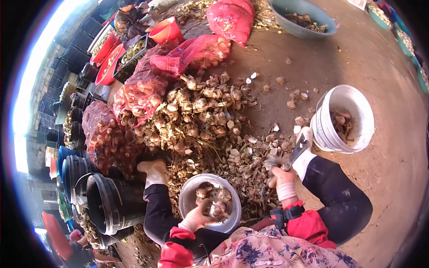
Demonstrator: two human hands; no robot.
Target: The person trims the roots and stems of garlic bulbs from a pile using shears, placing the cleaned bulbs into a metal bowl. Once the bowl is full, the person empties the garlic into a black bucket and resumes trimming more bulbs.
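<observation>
My left hand point(201, 216) reaches into a white bucket point(238, 207) between my legs, its fingers closed round a garlic bulb point(217, 209). More bulbs lie in that bucket. To the right, my right hand point(282, 175) is closed on a dark-handled tool point(298, 154), just above the loose garlic skins and stems point(254, 178). A blurred clump of roots or stems shows at its fingers. In front of me rises a large heap of garlic bulbs point(192, 116) with dry stems.
Red mesh sacks point(138, 89) of garlic stand behind the heap. A white bucket point(319, 127) with scraps is at right, a green basin point(304, 31) at the top. Black buckets point(111, 201) line the left. A person point(127, 22) sits at the upper left.
</observation>
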